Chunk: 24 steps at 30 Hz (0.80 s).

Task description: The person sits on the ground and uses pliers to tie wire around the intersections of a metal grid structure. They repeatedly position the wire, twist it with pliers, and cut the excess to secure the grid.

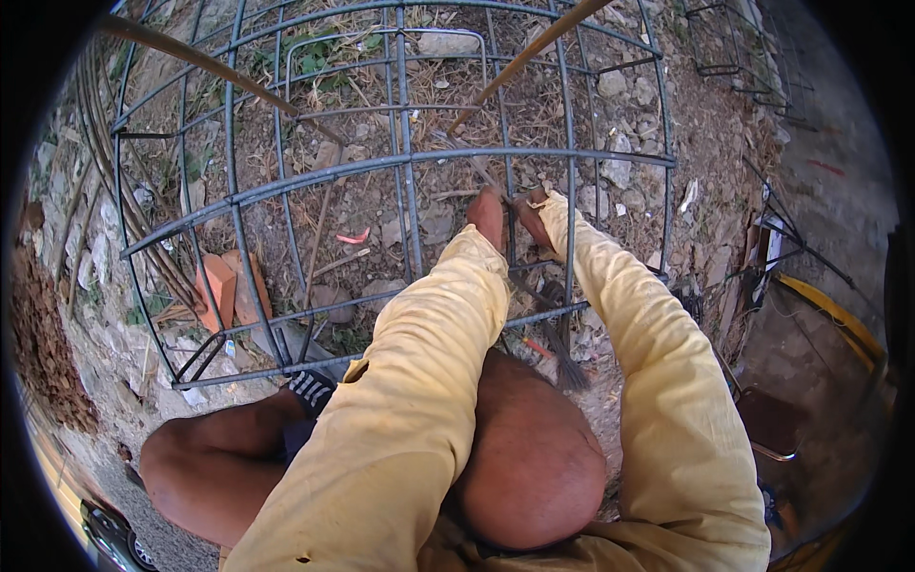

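Observation:
Bluish-grey steel bars form a rebar cage [405, 172] in front of me. Both my arms, in yellow sleeves, reach into it below its long middle crossbar. My left hand [486, 214] is closed, just left of an upright bar. On that bar's other side is my right hand [532, 219], closed too, its fingers curled toward the left one. What either hand grips is hidden behind the knuckles. A bundle of thin dark wires [567, 367] hangs or lies below the hands, near my bent knee.
Wooden sticks [538, 57] lean through the cage's far side. Orange bricks [219, 289] lie at the left, beside long thin rods [119, 186]. Stones and dry grass cover the ground. More rebar frames [729, 43] stand at the far right, and a yellow strip [829, 315] nearer.

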Available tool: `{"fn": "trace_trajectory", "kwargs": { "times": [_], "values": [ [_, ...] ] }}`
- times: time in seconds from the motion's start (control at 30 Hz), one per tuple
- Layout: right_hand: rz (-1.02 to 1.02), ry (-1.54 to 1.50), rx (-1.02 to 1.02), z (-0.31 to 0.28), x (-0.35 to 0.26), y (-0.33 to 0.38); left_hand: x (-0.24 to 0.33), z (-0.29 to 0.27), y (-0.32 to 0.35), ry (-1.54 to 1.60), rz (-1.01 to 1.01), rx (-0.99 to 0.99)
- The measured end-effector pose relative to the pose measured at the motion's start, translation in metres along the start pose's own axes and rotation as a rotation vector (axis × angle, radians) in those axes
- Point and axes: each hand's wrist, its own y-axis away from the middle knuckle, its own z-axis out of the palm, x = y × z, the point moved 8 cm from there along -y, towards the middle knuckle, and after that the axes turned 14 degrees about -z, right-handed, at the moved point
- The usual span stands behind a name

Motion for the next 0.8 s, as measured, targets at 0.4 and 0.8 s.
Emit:
{"fn": "trace_trajectory", "kwargs": {
  "times": [0.4, 0.8],
  "values": [
    [0.223, -0.515, 0.563, -0.186, -0.175, 0.152, 0.006, -0.007, -0.01, -0.085, -0.03, 0.017],
    [0.379, 0.015, -0.305, 0.117, -0.073, 0.267, 0.021, 0.007, 0.054, -0.491, 0.04, 0.303]
  ]
}}
